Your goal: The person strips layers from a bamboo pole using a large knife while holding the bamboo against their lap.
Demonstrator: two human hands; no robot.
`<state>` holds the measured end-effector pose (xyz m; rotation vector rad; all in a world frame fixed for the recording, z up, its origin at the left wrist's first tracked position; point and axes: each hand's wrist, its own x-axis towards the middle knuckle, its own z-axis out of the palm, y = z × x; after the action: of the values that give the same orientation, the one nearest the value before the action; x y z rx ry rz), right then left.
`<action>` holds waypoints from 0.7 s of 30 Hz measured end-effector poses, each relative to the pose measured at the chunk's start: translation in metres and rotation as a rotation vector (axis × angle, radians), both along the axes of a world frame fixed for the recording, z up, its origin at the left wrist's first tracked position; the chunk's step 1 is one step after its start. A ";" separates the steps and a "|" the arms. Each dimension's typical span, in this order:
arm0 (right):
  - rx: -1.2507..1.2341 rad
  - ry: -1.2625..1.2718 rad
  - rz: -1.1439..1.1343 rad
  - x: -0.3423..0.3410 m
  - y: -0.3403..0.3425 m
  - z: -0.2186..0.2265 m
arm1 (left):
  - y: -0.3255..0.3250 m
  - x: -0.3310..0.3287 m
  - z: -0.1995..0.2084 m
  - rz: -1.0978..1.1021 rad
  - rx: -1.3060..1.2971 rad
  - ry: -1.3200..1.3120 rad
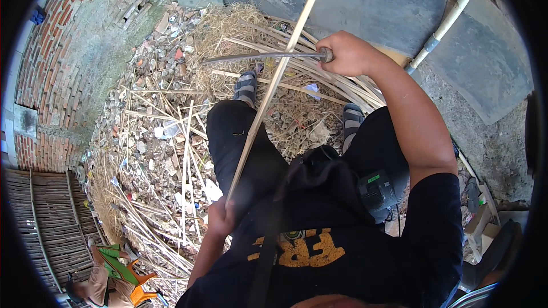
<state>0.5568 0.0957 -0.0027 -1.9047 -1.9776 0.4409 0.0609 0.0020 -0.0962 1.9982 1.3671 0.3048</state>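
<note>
My left hand (220, 217), low beside my hip, is closed round the lower end of a long, pale bamboo strip (261, 113). The strip slants up and away past my knees to the far edge of the view. My right hand (349, 53) grips the handle of a machete (257, 56), held out in front of me. Its dark, slightly curved blade points left and crosses the strip at the upper middle. Whether edge and strip touch, I cannot tell.
Cut bamboo strips (337, 82) lie in a pile ahead of my sandals, beside dry shavings (220, 34). Rubble and loose strips cover the ground at left, below a brick wall (63, 68). A pipe (448, 20) leans at right. Another person (108, 285) sits at lower left.
</note>
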 end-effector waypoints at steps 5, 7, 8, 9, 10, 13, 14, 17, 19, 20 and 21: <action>-0.044 -0.104 0.042 -0.020 0.001 0.017 | -0.002 -0.002 -0.003 0.002 0.037 0.011; -0.043 -0.029 0.018 0.001 0.007 -0.001 | -0.002 0.000 0.002 -0.012 0.025 0.027; -0.038 0.039 -0.011 0.014 0.010 -0.011 | -0.001 0.002 0.004 -0.016 0.014 0.033; -0.038 0.038 -0.012 0.021 0.014 -0.015 | 0.000 0.004 0.005 -0.017 0.007 0.036; -0.005 0.043 -0.081 0.027 0.018 -0.018 | 0.001 0.002 0.004 -0.019 0.007 0.035; 0.022 0.028 -0.150 0.025 0.016 -0.015 | 0.002 -0.007 -0.004 0.001 -0.038 0.022; 0.012 0.007 -0.154 0.021 0.013 -0.010 | 0.002 -0.006 -0.006 0.000 -0.026 -0.030; -0.103 -0.086 -0.047 -0.003 0.004 0.012 | 0.001 -0.010 -0.009 0.002 -0.023 -0.065; -0.058 -0.169 -0.008 -0.013 0.000 0.014 | 0.002 -0.011 -0.008 0.002 -0.025 -0.061; -0.010 -0.254 0.035 -0.016 -0.001 0.013 | 0.003 -0.011 -0.005 0.002 -0.051 -0.007; -0.011 -0.254 0.035 -0.010 0.002 0.008 | 0.003 -0.011 -0.003 0.000 -0.076 0.044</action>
<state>0.5466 0.0979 0.0051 -2.0212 -2.1720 0.2278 0.0499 0.0052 -0.0987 1.9528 1.3851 0.2072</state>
